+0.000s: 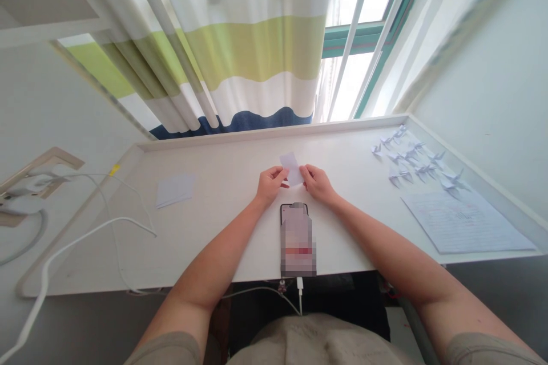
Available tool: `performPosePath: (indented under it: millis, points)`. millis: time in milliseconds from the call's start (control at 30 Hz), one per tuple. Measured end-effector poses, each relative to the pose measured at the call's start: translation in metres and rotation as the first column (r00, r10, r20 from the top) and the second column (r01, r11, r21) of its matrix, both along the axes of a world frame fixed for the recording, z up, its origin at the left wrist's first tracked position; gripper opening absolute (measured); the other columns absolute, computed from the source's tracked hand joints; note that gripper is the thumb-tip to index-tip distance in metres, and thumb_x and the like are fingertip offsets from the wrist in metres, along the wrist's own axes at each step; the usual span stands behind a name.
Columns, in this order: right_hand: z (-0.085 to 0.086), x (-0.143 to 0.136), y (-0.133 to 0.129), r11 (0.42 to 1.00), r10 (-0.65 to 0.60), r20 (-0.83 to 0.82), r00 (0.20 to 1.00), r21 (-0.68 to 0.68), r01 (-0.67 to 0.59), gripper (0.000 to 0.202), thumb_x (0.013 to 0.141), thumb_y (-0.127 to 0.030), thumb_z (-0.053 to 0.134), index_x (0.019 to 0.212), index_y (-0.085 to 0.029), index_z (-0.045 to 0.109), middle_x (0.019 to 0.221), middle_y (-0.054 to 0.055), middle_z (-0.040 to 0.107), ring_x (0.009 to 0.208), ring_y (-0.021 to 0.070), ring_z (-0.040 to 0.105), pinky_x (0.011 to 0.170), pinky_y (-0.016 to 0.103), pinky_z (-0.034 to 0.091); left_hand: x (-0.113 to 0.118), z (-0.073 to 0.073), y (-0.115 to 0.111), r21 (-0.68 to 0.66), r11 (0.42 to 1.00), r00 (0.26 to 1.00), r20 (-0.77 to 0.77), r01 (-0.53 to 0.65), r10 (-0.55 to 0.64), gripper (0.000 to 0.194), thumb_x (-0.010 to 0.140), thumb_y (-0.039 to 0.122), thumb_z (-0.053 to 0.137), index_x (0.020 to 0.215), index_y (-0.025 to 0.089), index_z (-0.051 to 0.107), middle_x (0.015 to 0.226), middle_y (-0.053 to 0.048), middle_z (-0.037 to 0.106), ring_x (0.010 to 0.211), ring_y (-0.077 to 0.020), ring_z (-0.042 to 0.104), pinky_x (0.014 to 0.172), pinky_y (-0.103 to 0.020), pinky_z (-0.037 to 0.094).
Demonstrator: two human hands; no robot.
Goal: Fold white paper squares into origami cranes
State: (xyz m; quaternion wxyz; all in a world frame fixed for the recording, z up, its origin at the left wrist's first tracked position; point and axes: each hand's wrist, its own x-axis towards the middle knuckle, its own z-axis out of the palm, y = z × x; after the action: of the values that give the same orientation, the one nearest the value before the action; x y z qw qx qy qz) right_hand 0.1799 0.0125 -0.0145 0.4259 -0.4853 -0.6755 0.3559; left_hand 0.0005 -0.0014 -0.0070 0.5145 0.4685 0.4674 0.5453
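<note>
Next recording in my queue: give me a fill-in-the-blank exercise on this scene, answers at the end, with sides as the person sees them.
1. The left hand and right hand both hold one small sheet of ____.
2. The small pile lies on the desk, to the ____ of the phone.
3. The folded figures lie to the ____ of both hands.
4. The lowest visible stripe of the curtain is ____.

Missing words: paper; left; right; blue.
</note>
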Motion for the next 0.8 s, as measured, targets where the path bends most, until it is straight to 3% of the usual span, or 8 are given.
performPosePath:
  millis: [100, 167, 300, 400, 467, 567, 667, 800]
  points:
    - [0.002, -0.001, -0.003, 0.990, -0.099, 0.030, 0.995, 0.109, 0.095, 0.037, 0.098, -0.061, 0.059, 0.089, -0.025, 0.059, 0.070, 0.000, 0.060, 0.064, 0.0189, 0.053, 0.065, 0.033, 0.042, 0.000, -0.001, 0.000, 0.009, 0.999, 0.999, -0.016, -0.049, 0.050, 0.044, 0.074, 0.058, 0.088, 0.082, 0.016, 0.077, 0.075, -0.003, 0.071, 0.071, -0.0148, 0.065, 0.059, -0.026, 0.058]
    - [0.004, -0.003, -0.007, 0.979, -0.100, 0.085, 0.991, 0.185, 0.083, 0.031, 0.098, -0.055, 0.062, 0.099, -0.024, 0.064, 0.079, 0.003, 0.065, 0.069, 0.0200, 0.057, 0.069, 0.034, 0.045, 0.000, 0.000, 0.000, 0.016, 0.998, 0.997, -0.023, -0.067, 0.067, 0.044, 0.072, 0.058, 0.090, 0.080, 0.016, 0.076, 0.075, -0.003, 0.072, 0.070, -0.0148, 0.065, 0.062, -0.027, 0.057]
    - [0.007, -0.006, -0.012, 0.978, 0.049, 0.138, 0.989, 0.193, -0.075, 0.034, 0.098, -0.052, 0.063, 0.115, -0.023, 0.069, 0.101, 0.009, 0.072, 0.087, 0.0237, 0.066, 0.078, 0.036, 0.050, 0.000, 0.002, -0.001, 0.086, 0.995, 0.997, -0.053, -0.051, 0.055, 0.048, 0.069, 0.059, 0.093, 0.070, 0.017, 0.069, 0.068, 0.000, 0.067, 0.067, -0.0130, 0.060, 0.067, -0.028, 0.054]
    - [0.008, -0.006, -0.012, 0.972, 0.166, 0.112, 0.980, 0.148, -0.181, 0.040, 0.095, -0.059, 0.066, 0.108, -0.022, 0.072, 0.100, 0.009, 0.073, 0.091, 0.0251, 0.067, 0.080, 0.037, 0.051, 0.001, 0.004, -0.002, 0.158, 0.987, 1.000, -0.031, 0.013, -0.008, 0.055, 0.069, 0.065, 0.092, 0.067, 0.018, 0.064, 0.066, 0.001, 0.065, 0.067, -0.0120, 0.057, 0.068, -0.027, 0.050]
    - [0.009, -0.004, -0.010, 0.976, 0.199, 0.048, 0.979, 0.086, -0.202, 0.048, 0.095, -0.067, 0.062, 0.094, -0.020, 0.071, 0.090, 0.007, 0.073, 0.083, 0.0236, 0.065, 0.076, 0.036, 0.050, 0.000, 0.005, -0.003, 0.185, 0.982, 0.999, -0.001, 0.041, -0.042, 0.059, 0.071, 0.068, 0.090, 0.067, 0.019, 0.060, 0.067, 0.002, 0.063, 0.067, -0.0114, 0.055, 0.069, -0.026, 0.050]
    - [0.010, 0.001, -0.006, 0.990, 0.129, -0.110, 0.986, -0.035, -0.134, 0.061, 0.094, -0.077, 0.055, 0.079, -0.019, 0.066, 0.075, 0.005, 0.068, 0.073, 0.0216, 0.062, 0.068, 0.034, 0.048, -0.003, 0.007, -0.003, 0.176, 0.983, 0.999, -0.018, 0.048, -0.046, 0.058, 0.074, 0.068, 0.088, 0.070, 0.020, 0.056, 0.068, 0.002, 0.060, 0.067, -0.0113, 0.054, 0.069, -0.026, 0.051]
    - [0.011, 0.006, -0.001, 0.988, 0.044, -0.300, 0.953, -0.129, -0.086, 0.056, 0.086, -0.075, 0.067, 0.082, -0.020, 0.070, 0.079, 0.005, 0.072, 0.076, 0.0222, 0.065, 0.070, 0.034, 0.053, -0.006, 0.005, -0.001, 0.143, 0.990, 0.998, -0.058, 0.012, -0.004, 0.054, 0.078, 0.063, 0.085, 0.071, 0.021, 0.052, 0.065, 0.004, 0.055, 0.065, -0.0110, 0.054, 0.067, -0.026, 0.051]
    - [0.011, 0.009, 0.004, 0.972, 0.027, -0.437, 0.899, -0.200, -0.126, 0.044, 0.077, -0.063, 0.080, 0.091, -0.021, 0.074, 0.085, 0.005, 0.076, 0.079, 0.0219, 0.068, 0.072, 0.035, 0.058, -0.010, 0.001, 0.001, 0.096, 0.995, 0.999, -0.048, 0.018, -0.013, 0.050, 0.078, 0.055, 0.086, 0.072, 0.021, 0.050, 0.066, 0.004, 0.058, 0.064, -0.0105, 0.058, 0.066, -0.025, 0.052]
